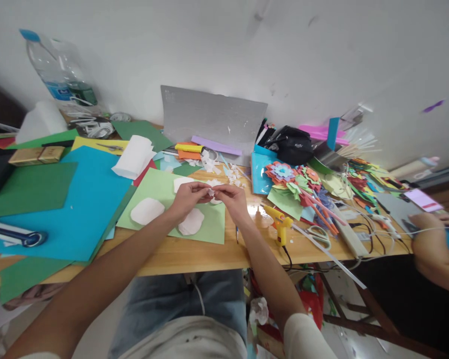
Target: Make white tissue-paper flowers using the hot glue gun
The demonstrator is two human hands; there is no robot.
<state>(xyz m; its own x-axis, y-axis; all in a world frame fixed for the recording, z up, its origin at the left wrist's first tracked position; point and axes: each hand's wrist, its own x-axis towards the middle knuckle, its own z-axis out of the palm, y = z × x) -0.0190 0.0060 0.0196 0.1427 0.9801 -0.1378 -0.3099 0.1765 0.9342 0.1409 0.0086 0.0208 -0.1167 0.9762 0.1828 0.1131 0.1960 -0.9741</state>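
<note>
Both hands meet above a light green sheet of paper [160,199]. My left hand [190,197] and my right hand [230,197] pinch a small piece of white paper [210,191] between their fingertips. Its exact shape is mostly hidden by the fingers. On the green sheet lie a white paper cutout [147,211] to the left and a scalloped white cutout [191,222] just below my left hand. Another white cutout [179,183] shows partly behind the left hand. A thin pen-like tool [237,234] lies beside my right wrist.
A yellow glue gun [282,229] and scissors [319,237] lie right of my forearm. Paper flowers [282,173] sit behind them. Blue card [93,194] and a stapler [15,234] are at left. A co-worker's hand [430,234] is at far right.
</note>
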